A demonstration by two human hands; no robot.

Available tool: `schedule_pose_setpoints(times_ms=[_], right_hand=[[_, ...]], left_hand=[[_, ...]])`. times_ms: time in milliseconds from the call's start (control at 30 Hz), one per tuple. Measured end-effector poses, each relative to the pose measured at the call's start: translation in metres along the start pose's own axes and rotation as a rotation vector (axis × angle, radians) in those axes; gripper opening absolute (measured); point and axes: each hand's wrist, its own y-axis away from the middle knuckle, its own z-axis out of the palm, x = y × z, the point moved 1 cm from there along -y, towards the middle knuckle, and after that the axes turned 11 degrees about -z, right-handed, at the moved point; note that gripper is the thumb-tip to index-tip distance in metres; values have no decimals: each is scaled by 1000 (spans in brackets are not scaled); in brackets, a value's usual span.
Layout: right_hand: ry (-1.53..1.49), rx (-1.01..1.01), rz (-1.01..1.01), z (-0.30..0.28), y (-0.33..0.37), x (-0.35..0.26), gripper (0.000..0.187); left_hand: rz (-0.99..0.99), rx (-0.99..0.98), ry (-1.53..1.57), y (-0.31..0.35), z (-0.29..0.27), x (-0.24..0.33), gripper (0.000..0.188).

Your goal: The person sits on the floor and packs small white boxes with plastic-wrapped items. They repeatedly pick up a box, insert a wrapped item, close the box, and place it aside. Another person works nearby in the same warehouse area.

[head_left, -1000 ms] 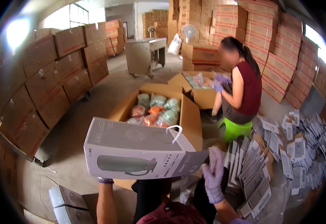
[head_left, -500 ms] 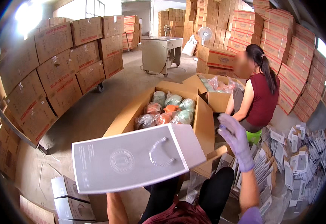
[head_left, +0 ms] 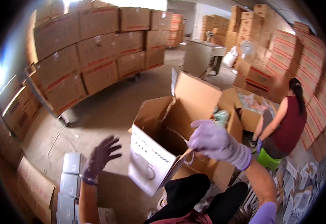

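Note:
In front of me hangs a white printed gift box [head_left: 148,164], tilted, its top flaps spread and its brown inside showing. A twisted cord handle [head_left: 178,134] shows at its opening. My right hand [head_left: 213,142], in a pale lavender glove, is closed on the box's right upper edge. My left hand [head_left: 101,156], gloved too, is off to the left of the box with its fingers spread and nothing in them. Behind the box stands a large open carton [head_left: 238,130], mostly hidden. A plastic-wrapped pale green item [head_left: 221,117] shows inside it.
Upright grey-white boxes [head_left: 70,181] stand by my left forearm. A person [head_left: 282,127] sits on a green stool [head_left: 268,161] at right, beside another open carton [head_left: 250,117]. Flat folded boxes [head_left: 301,186] lie at lower right. Stacked cartons [head_left: 95,48] fill a cart at left.
The gift box has gone from flattened to opened out, its brown inside now showing. My right hand has come onto its edge; my left hand has come into view, apart from it. The view has swung left.

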Motion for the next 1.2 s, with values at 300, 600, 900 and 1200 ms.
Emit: schedule_pose_setpoints(times_ms=[300,600,900,1200], right_hand=[[261,-200,-343,120,-51,-17,13],[124,-177,-374,230,-18,-21,12],[269,-395,887,240,272,167,34],[618,-1009,928,287,372,278,29]], left_hand=[[-361,469,-1127,20,29,48,24],[-576,770,-688,92,-28,-35,31],[-467,1038,-1068,166,-129,-154,45],[-400,1471,-869,231,-146,-234,50]])
